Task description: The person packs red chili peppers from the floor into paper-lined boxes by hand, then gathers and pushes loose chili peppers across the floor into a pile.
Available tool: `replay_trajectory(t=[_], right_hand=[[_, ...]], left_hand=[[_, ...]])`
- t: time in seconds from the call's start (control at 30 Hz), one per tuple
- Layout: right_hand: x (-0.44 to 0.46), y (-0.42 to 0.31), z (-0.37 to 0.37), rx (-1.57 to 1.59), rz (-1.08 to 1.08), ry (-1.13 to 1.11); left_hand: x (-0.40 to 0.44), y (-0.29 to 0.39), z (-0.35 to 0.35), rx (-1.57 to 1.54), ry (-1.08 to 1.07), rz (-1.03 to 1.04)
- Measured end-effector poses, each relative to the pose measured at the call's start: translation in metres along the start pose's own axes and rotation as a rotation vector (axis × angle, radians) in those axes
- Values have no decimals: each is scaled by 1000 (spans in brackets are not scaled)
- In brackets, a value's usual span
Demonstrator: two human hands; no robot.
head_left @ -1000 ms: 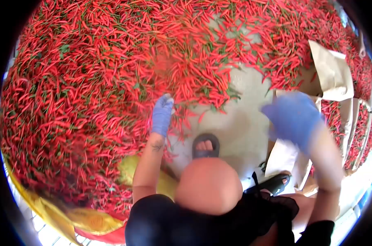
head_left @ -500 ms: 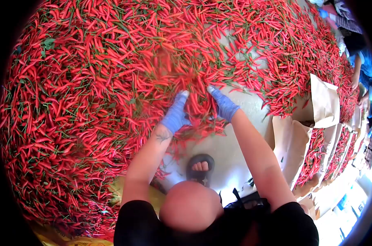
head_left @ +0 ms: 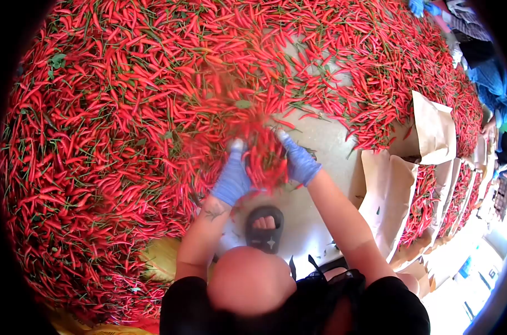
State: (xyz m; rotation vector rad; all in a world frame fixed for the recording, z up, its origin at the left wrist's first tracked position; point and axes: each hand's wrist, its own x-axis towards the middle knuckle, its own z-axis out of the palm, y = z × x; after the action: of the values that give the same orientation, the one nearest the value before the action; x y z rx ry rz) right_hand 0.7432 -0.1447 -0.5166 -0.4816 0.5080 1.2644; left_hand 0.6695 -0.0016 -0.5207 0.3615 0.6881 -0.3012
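Long red chili peppers with green stems [head_left: 97, 167] lie in a thick spread over the floor. My left hand [head_left: 232, 177], in a blue glove, presses against the left side of a bunch of red chili peppers [head_left: 263, 162]. On the bunch's other side is my right hand [head_left: 299, 159], gloved the same way. Both hands cup the bunch between them, thumbs pointing forward; the peppers are blurred by motion and hide most of the fingers.
Brown paper bags [head_left: 388, 190] stand on the right, some holding red peppers [head_left: 424, 204]. A dark sandal [head_left: 264, 237] with my foot is below my hands on the pale floor [head_left: 329, 139]. A yellow sack [head_left: 161, 259] lies lower left. Another person's blue clothing [head_left: 493, 89] shows far right.
Both hands have drawn back toward my body with the bunch of peppers between them. Loose peppers that lay just in front of the sandal no longer show there. The whole view has shifted slightly.
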Motion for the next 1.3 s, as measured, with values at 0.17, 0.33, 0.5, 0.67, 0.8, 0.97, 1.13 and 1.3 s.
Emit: replay_trajectory(t=[0.17,0.33,0.5,0.67,0.8,0.97,1.13,1.3], right_hand=[[-16,7,6,-106,-261,-51],[-35,23,10,-353,-610,189],[-101,6,24,-309,-830,289],[-213,-43,-11,-79,-1031,306],[-371,-86,-97,177,-903,333],[-438,-139,-240,254,-914,598],[-451,-183,-297,56,-1017,969],[-485,-202,-330,-706,-585,1089]], left_hand=[[-26,-10,39,148,-141,219],[-31,-50,65,411,49,539],[-30,-76,127,622,70,470],[-20,-153,243,691,-209,361],[18,-303,332,728,-386,-8],[112,-398,333,869,-453,-320],[165,-417,293,910,-174,-179],[162,-384,268,1035,-140,-139]])
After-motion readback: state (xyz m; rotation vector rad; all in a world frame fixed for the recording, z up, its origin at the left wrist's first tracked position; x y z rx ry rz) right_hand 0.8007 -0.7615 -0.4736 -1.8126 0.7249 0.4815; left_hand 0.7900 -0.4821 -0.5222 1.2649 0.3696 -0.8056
